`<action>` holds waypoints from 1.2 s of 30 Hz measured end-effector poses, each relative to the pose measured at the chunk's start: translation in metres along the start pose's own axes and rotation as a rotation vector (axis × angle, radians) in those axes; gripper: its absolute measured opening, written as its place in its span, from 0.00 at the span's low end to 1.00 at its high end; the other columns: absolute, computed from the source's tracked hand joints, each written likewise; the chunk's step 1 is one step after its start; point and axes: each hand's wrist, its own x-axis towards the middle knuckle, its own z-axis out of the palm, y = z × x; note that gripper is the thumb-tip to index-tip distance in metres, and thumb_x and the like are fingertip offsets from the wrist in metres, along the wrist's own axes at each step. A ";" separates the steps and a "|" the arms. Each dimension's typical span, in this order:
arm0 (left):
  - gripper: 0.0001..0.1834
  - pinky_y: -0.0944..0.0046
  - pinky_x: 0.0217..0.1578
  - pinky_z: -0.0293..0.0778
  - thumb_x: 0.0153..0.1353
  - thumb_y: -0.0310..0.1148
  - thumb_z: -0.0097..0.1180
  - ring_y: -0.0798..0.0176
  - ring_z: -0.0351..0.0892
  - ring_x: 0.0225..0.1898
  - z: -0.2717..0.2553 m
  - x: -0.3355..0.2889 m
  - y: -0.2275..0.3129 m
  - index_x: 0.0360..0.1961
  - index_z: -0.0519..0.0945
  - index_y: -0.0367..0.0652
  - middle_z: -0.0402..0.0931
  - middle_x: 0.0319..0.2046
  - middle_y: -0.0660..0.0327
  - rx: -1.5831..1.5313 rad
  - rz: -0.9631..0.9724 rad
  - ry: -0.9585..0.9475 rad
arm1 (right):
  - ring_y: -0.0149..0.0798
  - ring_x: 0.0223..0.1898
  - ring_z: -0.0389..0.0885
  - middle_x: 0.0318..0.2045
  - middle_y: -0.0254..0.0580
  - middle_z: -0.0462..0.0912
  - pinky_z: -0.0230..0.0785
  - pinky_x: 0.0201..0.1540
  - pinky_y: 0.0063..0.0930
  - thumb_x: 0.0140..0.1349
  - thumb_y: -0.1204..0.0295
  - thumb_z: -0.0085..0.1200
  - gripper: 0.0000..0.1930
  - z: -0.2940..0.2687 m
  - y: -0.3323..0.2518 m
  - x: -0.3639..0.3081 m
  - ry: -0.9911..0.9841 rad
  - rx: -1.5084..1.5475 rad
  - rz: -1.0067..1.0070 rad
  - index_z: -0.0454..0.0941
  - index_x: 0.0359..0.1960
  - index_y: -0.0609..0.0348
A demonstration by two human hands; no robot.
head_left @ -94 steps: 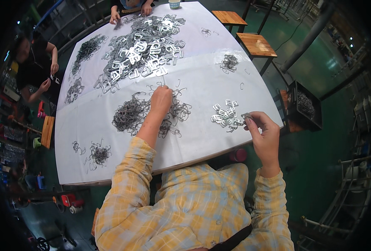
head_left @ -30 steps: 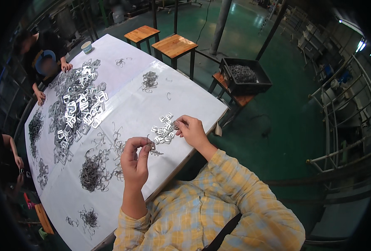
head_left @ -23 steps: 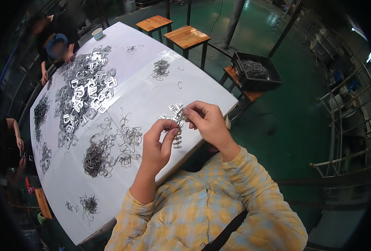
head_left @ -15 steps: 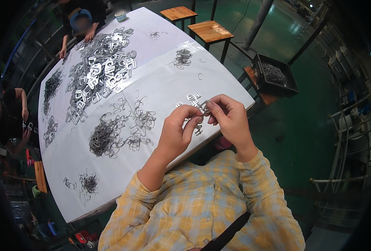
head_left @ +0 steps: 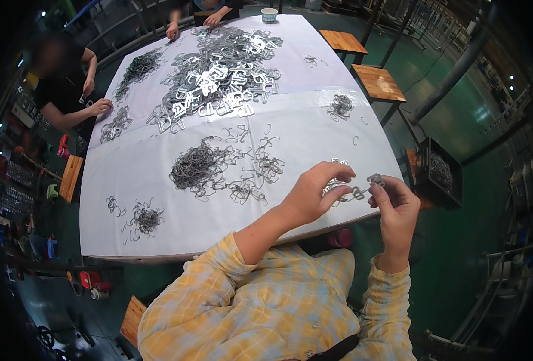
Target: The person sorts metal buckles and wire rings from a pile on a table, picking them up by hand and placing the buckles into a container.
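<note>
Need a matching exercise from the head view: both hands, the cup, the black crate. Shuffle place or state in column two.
Column one
1. Left hand
2. Right hand
3. Cup
4. Black crate

Column two
A. Standing near the far edge of the white table
B. Pinching a small metal piece between thumb and fingers
C. Off the table's right side, with grey metal parts inside
D. Thumb and forefinger apart

Pairs: 1-D, 2-B, 3-A, 4-C
</note>
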 end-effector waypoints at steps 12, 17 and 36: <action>0.13 0.59 0.49 0.68 0.51 0.28 0.58 0.55 0.70 0.49 -0.083 -0.068 -0.105 0.40 0.79 0.42 0.74 0.44 0.58 0.946 -0.292 -0.212 | 0.26 0.26 0.72 0.28 0.38 0.74 0.66 0.28 0.17 0.56 0.84 0.52 0.04 -0.064 -0.024 -0.023 0.035 -0.076 -0.117 0.75 0.33 0.70; 0.05 0.60 0.42 0.71 0.50 0.28 0.58 0.57 0.73 0.42 -0.108 -0.063 -0.087 0.29 0.83 0.43 0.77 0.33 0.61 0.858 -0.462 -0.298 | 0.27 0.26 0.72 0.28 0.39 0.73 0.65 0.28 0.17 0.53 0.82 0.55 0.05 -0.089 -0.021 -0.045 0.009 -0.096 -0.128 0.75 0.32 0.69; 0.06 0.59 0.31 0.77 0.49 0.25 0.52 0.53 0.78 0.35 -0.066 0.031 -0.159 0.24 0.82 0.41 0.78 0.28 0.55 1.343 -0.373 -0.253 | 0.32 0.25 0.74 0.23 0.41 0.77 0.65 0.29 0.21 0.45 0.84 0.56 0.06 -0.070 0.059 -0.084 -0.280 -0.272 0.023 0.79 0.27 0.67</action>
